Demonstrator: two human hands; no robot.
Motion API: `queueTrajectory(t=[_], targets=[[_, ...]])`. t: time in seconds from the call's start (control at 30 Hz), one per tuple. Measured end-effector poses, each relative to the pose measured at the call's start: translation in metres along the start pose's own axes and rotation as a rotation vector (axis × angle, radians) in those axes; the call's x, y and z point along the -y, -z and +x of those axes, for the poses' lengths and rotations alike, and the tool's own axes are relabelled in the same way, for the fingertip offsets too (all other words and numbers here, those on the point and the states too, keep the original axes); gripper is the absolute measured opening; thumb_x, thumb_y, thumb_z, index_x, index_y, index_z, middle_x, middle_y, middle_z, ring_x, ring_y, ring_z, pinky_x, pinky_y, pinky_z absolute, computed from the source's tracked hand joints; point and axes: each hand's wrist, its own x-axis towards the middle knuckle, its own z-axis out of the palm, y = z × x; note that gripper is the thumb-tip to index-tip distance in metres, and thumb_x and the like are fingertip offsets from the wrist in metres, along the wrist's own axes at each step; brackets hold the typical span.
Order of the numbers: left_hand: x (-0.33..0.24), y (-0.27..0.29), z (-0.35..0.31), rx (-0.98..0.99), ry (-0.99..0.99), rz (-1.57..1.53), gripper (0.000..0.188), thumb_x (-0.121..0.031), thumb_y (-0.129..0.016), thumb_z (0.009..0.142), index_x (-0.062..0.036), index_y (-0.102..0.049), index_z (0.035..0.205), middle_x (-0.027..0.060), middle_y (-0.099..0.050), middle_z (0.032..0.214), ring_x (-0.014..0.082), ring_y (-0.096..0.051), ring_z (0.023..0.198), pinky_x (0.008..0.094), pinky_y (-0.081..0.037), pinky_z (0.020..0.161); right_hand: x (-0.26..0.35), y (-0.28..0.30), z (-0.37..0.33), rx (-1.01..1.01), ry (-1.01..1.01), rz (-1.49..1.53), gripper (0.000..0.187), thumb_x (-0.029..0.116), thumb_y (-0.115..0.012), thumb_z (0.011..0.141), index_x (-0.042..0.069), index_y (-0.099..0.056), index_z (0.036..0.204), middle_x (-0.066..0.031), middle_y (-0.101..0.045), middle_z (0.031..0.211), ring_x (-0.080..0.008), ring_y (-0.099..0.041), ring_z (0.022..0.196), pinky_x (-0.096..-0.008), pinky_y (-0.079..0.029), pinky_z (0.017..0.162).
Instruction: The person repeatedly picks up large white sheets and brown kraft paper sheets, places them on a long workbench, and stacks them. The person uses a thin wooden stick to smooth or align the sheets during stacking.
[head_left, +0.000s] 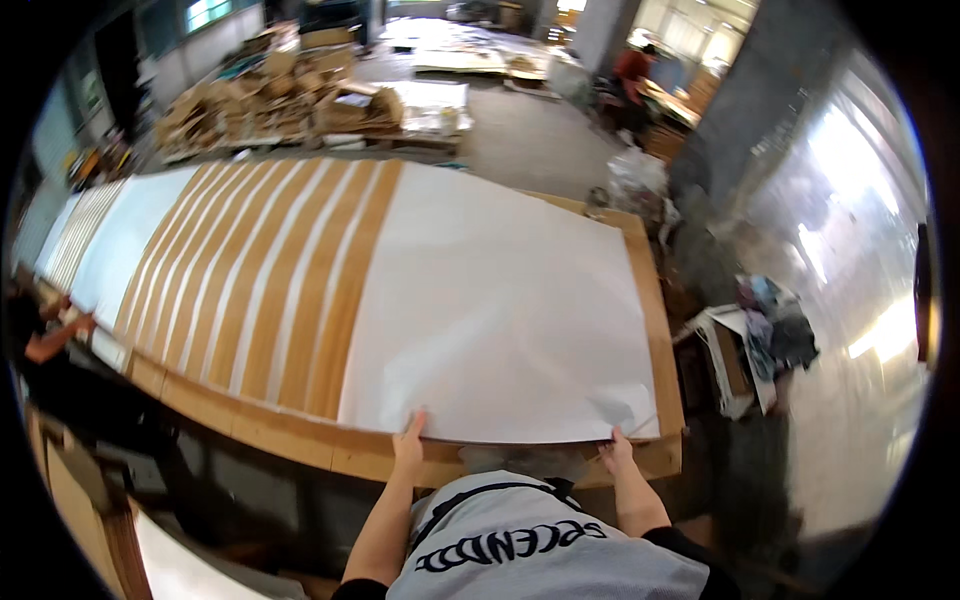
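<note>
A large white sheet (505,300), paper-like and slightly rippled, covers the right part of a long worktable. My left hand (409,440) pinches its near edge, thumb on top. Farther right, near the sheet's corner, my right hand (618,452) grips the same edge, and the sheet creases beside the thumb. The fingers of both hands are partly hidden under the edge. Left of the sheet lie several long wood-coloured strips (356,290) side by side, with white bands between them.
The table's wooden border (655,340) shows along the right side. A co-worker (50,340) stands at the table's far left end. Behind it are piles of brown cardboard (270,105). A frame with cloths (745,350) stands at right. Another person (630,85) is at the back right.
</note>
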Motion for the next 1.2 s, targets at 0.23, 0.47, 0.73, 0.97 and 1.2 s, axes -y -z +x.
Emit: queueTrajectory(t=[0.23, 0.47, 0.73, 0.97, 1.2], targets=[[-0.016, -0.005, -0.006, -0.086, -0.032, 0.133, 0.034, -0.023, -0.056, 0.081, 0.0034, -0.053, 0.102, 0.0053, -0.054, 0.100, 0.0161, -0.049, 0.091, 0.0263, -0.038, 0.082, 0.009, -0.033, -0.032, -0.022, -0.011, -0.044, 0.013, 0.031, -0.051, 0.084, 0.018, -0.053, 0.088, 0.0042, -0.052, 0.082, -0.0129, -0.046, 0.078, -0.0308, -0.036, 0.071], [-0.040, 0.042, 0.001, -0.345, -0.210, -0.027, 0.029, -0.022, -0.047, 0.087, -0.0058, -0.040, 0.110, 0.0046, -0.050, 0.099, 0.0129, -0.051, 0.080, 0.0257, -0.044, 0.063, 0.004, -0.020, -0.025, -0.045, -0.034, -0.005, 0.017, 0.031, -0.051, 0.084, 0.016, -0.054, 0.092, 0.0031, -0.055, 0.088, -0.0138, -0.050, 0.086, -0.0309, -0.040, 0.076], [-0.024, 0.065, 0.016, -0.479, -0.246, 0.079, 0.022, -0.019, -0.046, 0.086, -0.0033, -0.043, 0.101, 0.0044, -0.050, 0.089, 0.0114, -0.049, 0.071, 0.0222, -0.042, 0.055, 0.004, -0.026, -0.017, 0.046, -0.011, 0.034, 0.022, 0.030, -0.053, 0.083, 0.014, -0.053, 0.098, 0.0008, -0.054, 0.095, -0.0157, -0.049, 0.092, -0.0327, -0.038, 0.085], [-0.014, 0.067, 0.023, -0.580, -0.268, 0.174, 0.015, -0.016, -0.046, 0.086, -0.0004, -0.045, 0.087, 0.0051, -0.050, 0.076, 0.0106, -0.047, 0.061, 0.0235, -0.041, 0.051, 0.005, -0.018, -0.030, 0.014, 0.018, -0.055, 0.025, 0.037, -0.051, 0.084, 0.013, -0.054, 0.091, 0.0019, -0.054, 0.089, -0.0121, -0.048, 0.079, -0.0292, -0.039, 0.071], [-0.021, 0.059, 0.023, -0.594, -0.219, 0.041, 0.016, -0.015, -0.045, 0.086, 0.0002, -0.045, 0.084, 0.0065, -0.051, 0.074, 0.0123, -0.049, 0.057, 0.0254, -0.043, 0.048, 0.011, -0.022, -0.026, -0.007, 0.022, -0.100, 0.023, 0.040, -0.053, 0.082, 0.018, -0.054, 0.085, 0.0038, -0.053, 0.079, -0.0105, -0.047, 0.070, -0.0266, -0.039, 0.062]])
